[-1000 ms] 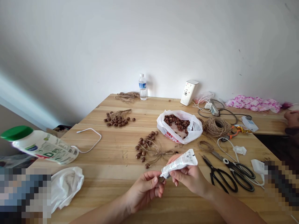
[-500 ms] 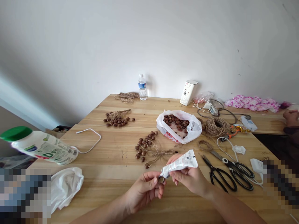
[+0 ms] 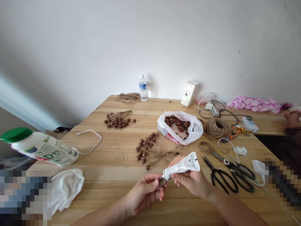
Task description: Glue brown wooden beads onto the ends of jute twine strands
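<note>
Head view shows our work partway along, as we judge it. On the table (image 3: 105, 175), the near bundle (image 3: 145, 147) of brown beads already hangs together on cords, with a wrapped section at its right end; farther left, a second bundle (image 3: 118, 121) lies gathered by its strands. Many loose brown pieces fill the white plastic bag (image 3: 199, 128) on the far side, so plenty appears left, and a hank of cut cord (image 3: 128, 98) lies at the far edge with no beads that we can see.

Our left hand (image 3: 144, 191) is narrow, thumb and fingers pinching a small brown piece (image 3: 162, 181) at the near middle, right in front of us. Our right hand (image 3: 194, 181) is closed around a white tube (image 3: 182, 164), tilted with its nozzle down at that piece. Whether anything has come out, we cannot tell; fingers partly hide the spot.
</note>
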A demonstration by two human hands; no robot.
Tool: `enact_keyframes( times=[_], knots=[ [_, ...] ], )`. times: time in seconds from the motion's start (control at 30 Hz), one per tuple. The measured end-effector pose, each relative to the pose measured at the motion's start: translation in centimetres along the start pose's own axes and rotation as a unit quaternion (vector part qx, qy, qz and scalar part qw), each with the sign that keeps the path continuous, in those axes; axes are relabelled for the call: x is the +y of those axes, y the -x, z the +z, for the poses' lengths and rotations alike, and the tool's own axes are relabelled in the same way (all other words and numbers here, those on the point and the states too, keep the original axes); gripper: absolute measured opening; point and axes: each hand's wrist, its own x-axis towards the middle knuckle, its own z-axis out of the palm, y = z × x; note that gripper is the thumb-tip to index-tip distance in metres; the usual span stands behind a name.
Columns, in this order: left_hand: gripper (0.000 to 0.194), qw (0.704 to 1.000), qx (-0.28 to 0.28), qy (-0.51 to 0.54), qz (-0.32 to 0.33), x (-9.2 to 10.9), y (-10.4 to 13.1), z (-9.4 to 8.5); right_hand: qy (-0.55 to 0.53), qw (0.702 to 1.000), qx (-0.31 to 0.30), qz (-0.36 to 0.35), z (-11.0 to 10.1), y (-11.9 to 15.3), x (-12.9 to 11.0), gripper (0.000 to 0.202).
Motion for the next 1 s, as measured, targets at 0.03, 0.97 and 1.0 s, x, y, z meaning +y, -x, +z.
enact_keyframes(
  times=[0.03,0.97,1.0],
  knots=[
    [0.016,1.0,0.0,-0.002,-0.002,0.0,0.01,0.0,0.002,1.0,0.0,-0.001,0.0,0.02,0.03,0.019],
    [0.016,1.0,0.0,-0.002,-0.005,0.11,0.07,0.17,0.023,1.0,0.013,0.0,0.07,0.13,-0.45,0.018],
    [0.016,1.0,0.001,-0.002,-0.006,0.13,0.07,0.19,0.024,1.0,0.013,-0.001,0.03,0.14,-0.41,0.018]
  ],
)
